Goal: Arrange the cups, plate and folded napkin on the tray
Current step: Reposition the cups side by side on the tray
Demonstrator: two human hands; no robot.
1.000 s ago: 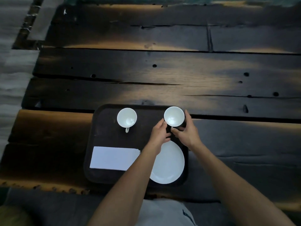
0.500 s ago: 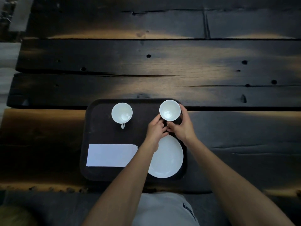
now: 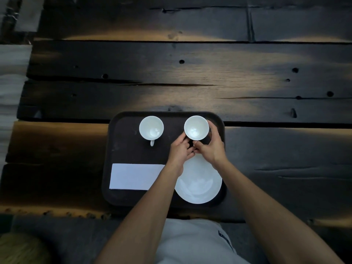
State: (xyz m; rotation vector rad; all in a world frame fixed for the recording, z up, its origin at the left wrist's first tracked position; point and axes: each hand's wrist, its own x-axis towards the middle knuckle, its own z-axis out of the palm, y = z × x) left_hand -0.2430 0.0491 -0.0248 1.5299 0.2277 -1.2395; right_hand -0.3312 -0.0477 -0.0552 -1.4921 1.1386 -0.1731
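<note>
A dark rounded tray [image 3: 122, 153] lies near the table's front edge. On its far half stand two white cups: the left cup [image 3: 151, 128] upright with its handle toward me, and the right cup [image 3: 196, 127]. My left hand [image 3: 180, 150] touches the right cup's near left side. My right hand [image 3: 212, 146] wraps around its near right side. The cup's handle is hidden by my fingers. A white folded napkin [image 3: 136, 176] lies flat on the tray's near left. A white plate [image 3: 199, 184] sits at the near right, partly under my wrists.
The table [image 3: 190, 77] is made of dark wooden planks with gaps and knot holes. Its left edge runs beside a pale floor [image 3: 9, 73]. The front edge is just below the tray, with my lap [image 3: 190, 242] under it.
Both hands stay on the right cup and have closed in slightly nearer each other below it. The camera view has shifted a little; the other tray items have not moved.
</note>
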